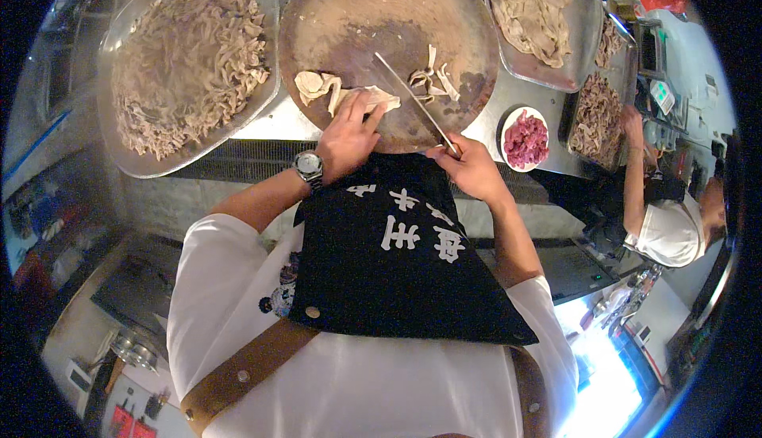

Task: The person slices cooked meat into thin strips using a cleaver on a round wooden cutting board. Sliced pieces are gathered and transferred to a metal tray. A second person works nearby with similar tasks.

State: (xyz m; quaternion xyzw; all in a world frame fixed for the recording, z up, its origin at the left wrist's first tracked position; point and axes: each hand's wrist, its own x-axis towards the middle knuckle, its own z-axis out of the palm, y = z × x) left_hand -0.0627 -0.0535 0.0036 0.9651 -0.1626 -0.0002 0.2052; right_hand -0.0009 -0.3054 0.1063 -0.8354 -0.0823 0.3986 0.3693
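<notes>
On the round wooden chopping block (381, 9), my left hand (349, 138) presses down a pale, folded strip of meat, perhaps tripe (317, 87), its fingers bent over the piece. My right hand (470, 169) is closed round the handle of a knife (413, 98). The blade, seen nearly edge-on, slants to the far left across the block, just right of the pale piece. Several cut strips (432, 81) lie on the wood to the right of the blade.
A large clear tray (274, 37) heaped with sliced meat stands left. Another tray (591, 9) holds larger pale pieces at far right. A small white plate (505, 132) of raw red meat sits near the block. At right, another person's arm (633, 168) reaches to a sliced-meat tray (573, 124).
</notes>
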